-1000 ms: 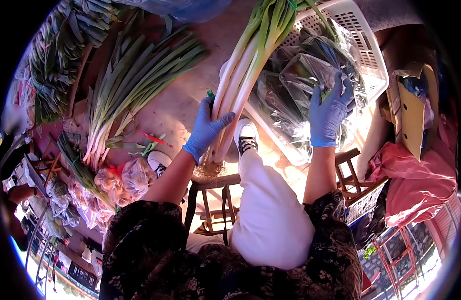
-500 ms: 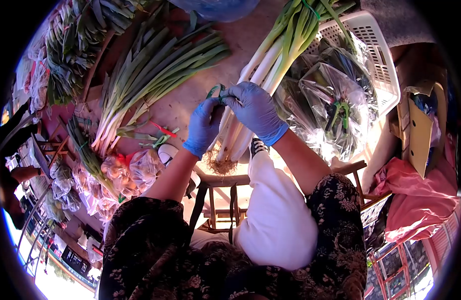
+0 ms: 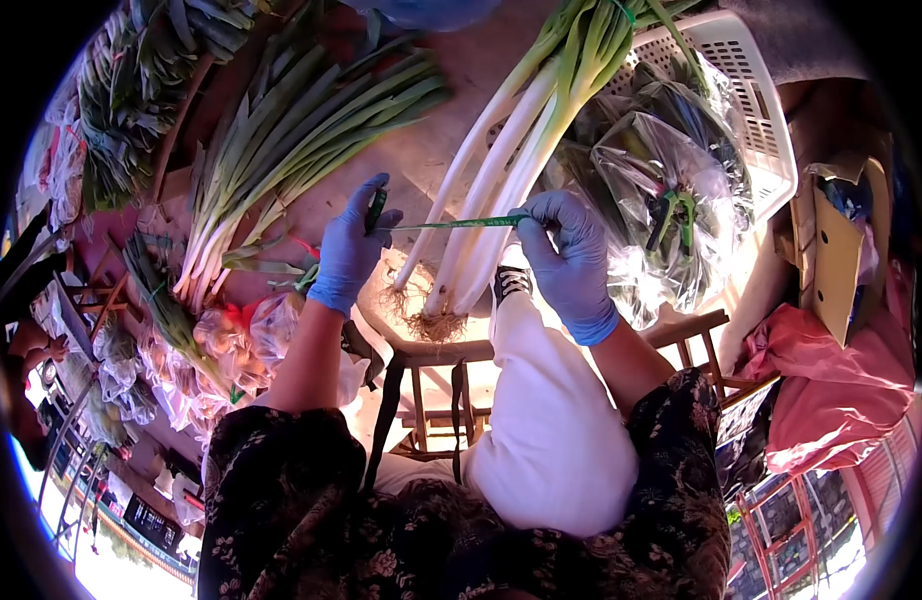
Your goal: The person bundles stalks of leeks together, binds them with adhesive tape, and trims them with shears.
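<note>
A strip of green tape (image 3: 451, 224) runs taut between my two gloved hands, across the front of a bunch of leeks (image 3: 481, 215). In my left hand (image 3: 346, 255) is a small green tape roll (image 3: 378, 207), gripped by the fingers. My right hand (image 3: 571, 260) pinches the strip's other end between thumb and fingers. The leeks lean with their roots toward me, near a wooden stool edge, and their leaves point away. A green band (image 3: 625, 11) circles the leaves near the top. Neither hand visibly grips the stalks.
More leeks (image 3: 281, 160) lie to the left, near bagged onion-like produce (image 3: 226, 345). A white crate (image 3: 771, 120) at the right holds clear-wrapped vegetables (image 3: 671, 190). A wooden stool (image 3: 441, 352) stands before me; a pink cloth (image 3: 831, 390) lies at the right.
My hands were close together at the stalks; now they are apart, left hand leftward and right hand rightward, with the tape stretched between them. The stalks have spread slightly, one standing off to the left.
</note>
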The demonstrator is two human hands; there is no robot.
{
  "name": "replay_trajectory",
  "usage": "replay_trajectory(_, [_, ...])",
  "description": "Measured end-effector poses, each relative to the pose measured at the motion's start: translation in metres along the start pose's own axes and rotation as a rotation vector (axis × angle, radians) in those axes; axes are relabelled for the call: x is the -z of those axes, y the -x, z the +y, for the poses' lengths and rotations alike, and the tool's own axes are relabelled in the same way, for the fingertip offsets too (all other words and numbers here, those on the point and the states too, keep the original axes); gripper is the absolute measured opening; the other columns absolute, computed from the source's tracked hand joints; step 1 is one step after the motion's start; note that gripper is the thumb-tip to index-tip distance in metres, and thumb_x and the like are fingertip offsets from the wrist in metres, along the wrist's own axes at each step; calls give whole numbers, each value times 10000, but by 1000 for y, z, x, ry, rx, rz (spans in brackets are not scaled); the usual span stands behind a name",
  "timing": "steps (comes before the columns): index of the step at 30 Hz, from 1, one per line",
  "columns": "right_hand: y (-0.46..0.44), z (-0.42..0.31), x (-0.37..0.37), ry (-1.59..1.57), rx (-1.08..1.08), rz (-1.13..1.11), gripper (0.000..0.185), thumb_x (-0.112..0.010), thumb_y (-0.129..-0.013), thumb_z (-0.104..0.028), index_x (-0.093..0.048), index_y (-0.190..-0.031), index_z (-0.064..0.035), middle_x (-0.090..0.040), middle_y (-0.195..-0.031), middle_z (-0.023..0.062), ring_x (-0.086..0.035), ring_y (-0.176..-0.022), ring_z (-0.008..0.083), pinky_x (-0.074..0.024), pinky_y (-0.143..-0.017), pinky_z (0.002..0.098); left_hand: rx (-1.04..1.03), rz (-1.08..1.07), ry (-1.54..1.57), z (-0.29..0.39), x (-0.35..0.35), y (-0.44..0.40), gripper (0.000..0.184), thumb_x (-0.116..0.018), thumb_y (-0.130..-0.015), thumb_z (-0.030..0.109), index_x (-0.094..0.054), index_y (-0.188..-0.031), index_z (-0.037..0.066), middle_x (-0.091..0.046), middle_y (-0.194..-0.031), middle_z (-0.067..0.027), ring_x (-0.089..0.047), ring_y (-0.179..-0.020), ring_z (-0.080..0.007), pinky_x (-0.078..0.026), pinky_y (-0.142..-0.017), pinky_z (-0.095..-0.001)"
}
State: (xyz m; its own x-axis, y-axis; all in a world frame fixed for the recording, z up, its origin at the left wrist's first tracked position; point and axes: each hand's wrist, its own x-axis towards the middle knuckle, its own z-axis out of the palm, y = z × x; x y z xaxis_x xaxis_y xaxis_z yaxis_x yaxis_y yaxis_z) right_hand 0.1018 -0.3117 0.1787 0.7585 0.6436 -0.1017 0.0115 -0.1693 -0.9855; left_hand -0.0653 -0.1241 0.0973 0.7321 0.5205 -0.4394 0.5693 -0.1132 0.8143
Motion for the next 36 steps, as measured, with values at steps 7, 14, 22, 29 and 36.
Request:
replay_trajectory(7, [30,34,29,-521,-688,9,35,-487,-817,-20,-518,-808,-35,-560,-730,61,-558,-655,134,-481,-656,268,71,-525,230,41,23,4,202,-625,-800,109,-619,-987,32,-629,-829,-7,-546,-755,-63,-462,-703,-231])
replay_trajectory(14, [52,51,16,-566,-792,23,33,-502,-807,-8,-531,-803,-23,-582,-784,61,-548,-691,112,-467,-635,241,-259,-227,-445,40,11,-18,154,-551,-818,177,-632,-929,109,-626,-791,-120,-608,-689,-267,-480,-628,-334])
replay_trajectory(22, [49,107,-4,-481,-752,128,16,-490,-822,-26,-504,-827,-32,-547,-803,41,-525,-717,99,-462,-640,238,-222,-399,-484,1,-36,-28,213,-534,-787,90,-602,-989,87,-610,-833,-158,-589,-757,-330,-472,-664,-357])
replay_trajectory(29, [47,114,-22,-408,-639,181,37,-458,-855,-16,-446,-839,-48,-510,-781,36,-509,-677,97,-466,-591,239,-521,-354,-668,-9,-56,-35,197,-528,-774,104,-605,-952,138,-610,-842,-119,-571,-786,-334,-464,-686,-400])
replay_trajectory(36, [44,99,-24,-499,-764,157,27,-433,-875,-37,-426,-864,-61,-514,-830,49,-563,-698,132,-514,-527,278,-147,-512,-363,-21,-72,-39,232,-550,-795,97,-607,-1021,97,-622,-938,-143,-595,-873,-267,-460,-771,-332])
